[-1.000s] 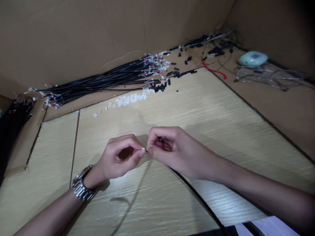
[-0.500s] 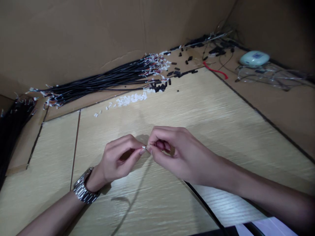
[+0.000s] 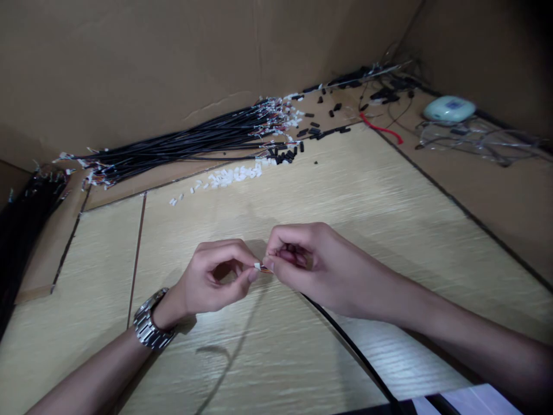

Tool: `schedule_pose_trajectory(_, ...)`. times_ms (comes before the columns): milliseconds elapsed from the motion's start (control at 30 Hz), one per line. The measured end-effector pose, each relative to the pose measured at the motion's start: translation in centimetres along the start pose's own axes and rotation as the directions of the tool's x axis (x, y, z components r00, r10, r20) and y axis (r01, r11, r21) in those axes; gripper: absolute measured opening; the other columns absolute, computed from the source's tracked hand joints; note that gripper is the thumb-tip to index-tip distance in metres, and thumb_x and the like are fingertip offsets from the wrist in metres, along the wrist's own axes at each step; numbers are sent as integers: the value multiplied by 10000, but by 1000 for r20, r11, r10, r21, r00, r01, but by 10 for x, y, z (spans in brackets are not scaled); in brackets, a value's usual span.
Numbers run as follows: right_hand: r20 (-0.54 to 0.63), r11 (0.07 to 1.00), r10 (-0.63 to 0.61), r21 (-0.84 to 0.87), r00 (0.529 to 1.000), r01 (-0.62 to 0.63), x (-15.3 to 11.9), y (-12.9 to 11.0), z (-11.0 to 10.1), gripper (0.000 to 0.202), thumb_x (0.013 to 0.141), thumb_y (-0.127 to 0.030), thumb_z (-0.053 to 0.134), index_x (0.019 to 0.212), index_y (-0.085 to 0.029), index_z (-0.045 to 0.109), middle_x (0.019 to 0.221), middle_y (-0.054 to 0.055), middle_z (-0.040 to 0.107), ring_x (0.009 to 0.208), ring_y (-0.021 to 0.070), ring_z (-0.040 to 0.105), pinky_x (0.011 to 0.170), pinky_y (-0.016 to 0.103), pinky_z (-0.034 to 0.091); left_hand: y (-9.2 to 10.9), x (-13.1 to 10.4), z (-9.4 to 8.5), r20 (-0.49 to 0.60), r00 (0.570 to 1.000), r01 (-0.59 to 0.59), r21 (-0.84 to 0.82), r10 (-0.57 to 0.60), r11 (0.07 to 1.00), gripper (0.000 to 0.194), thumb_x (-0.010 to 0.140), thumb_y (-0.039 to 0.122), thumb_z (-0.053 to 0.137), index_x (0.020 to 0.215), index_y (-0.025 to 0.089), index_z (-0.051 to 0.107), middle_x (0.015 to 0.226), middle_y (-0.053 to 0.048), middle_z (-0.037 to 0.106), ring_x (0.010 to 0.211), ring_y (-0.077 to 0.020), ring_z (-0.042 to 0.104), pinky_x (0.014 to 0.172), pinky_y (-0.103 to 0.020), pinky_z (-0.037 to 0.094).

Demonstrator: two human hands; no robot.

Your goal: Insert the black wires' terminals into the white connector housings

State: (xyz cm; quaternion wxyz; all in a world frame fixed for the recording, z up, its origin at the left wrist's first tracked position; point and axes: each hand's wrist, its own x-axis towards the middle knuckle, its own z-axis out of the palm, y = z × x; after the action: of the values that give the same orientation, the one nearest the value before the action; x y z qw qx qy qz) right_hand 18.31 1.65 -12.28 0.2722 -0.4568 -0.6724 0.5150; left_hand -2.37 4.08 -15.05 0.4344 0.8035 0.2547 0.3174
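Note:
Between thumb and forefinger, my left hand (image 3: 222,275) pinches a small white connector (image 3: 257,266) at the middle of the view. Thin coloured wires (image 3: 266,270) run from the connector to the closed fingertips of my right hand (image 3: 311,262). A black cable (image 3: 349,344) comes out below my right hand and runs down to the lower right edge. The two hands are close together, a short stretch of wire showing between their fingertips.
Black cables (image 3: 185,135) lie bundled at the back, near white connectors (image 3: 235,175) and black pieces (image 3: 283,154). More cables (image 3: 30,219) are at far left. A red strip (image 3: 382,129) and pale green object (image 3: 449,108) lie at back right, beside cardboard walls (image 3: 173,52).
The fingertips have moved slightly apart, and more of the wires and the white connector shows between them. More of the black cable shows under my right hand. The view has shifted slightly.

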Motion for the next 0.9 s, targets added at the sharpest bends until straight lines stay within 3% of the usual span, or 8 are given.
schedule_pose_trajectory(300,-18,998,-42,-45,999,41,-1,-3,0,158,821,-103,544,678,-171,547,602,-55,424,565,80,384,507,214,296,-3,-2,0,-9,1000,2,20,-2,1000,58,838,122,644,794,159,634,656,-26,643,549,-110,561,510,-220,450)
schedule_pose_trajectory(567,-63,973,-171,-168,983,159,-2,-5,1,164,832,-106,547,677,-159,557,605,-51,465,553,73,438,547,218,334,-1,-2,-1,12,1000,21,26,-21,999,81,846,111,634,777,150,622,635,-17,616,534,-100,533,488,-212,416)
schedule_pose_trajectory(733,-34,978,-151,-152,988,144,-1,-3,1,157,828,-102,547,683,-159,567,580,-63,436,538,70,408,536,219,324,-1,-3,0,6,1000,25,30,-25,999,73,844,110,640,787,155,638,625,-12,617,530,-98,524,487,-211,413)
schedule_pose_trajectory(900,-6,991,-84,-103,996,83,0,-2,-1,176,856,-124,539,688,-168,561,584,-68,429,553,68,398,509,209,304,-1,-2,0,32,995,98,-70,-96,993,62,873,130,624,819,143,651,654,-39,653,538,-104,565,489,-206,437)
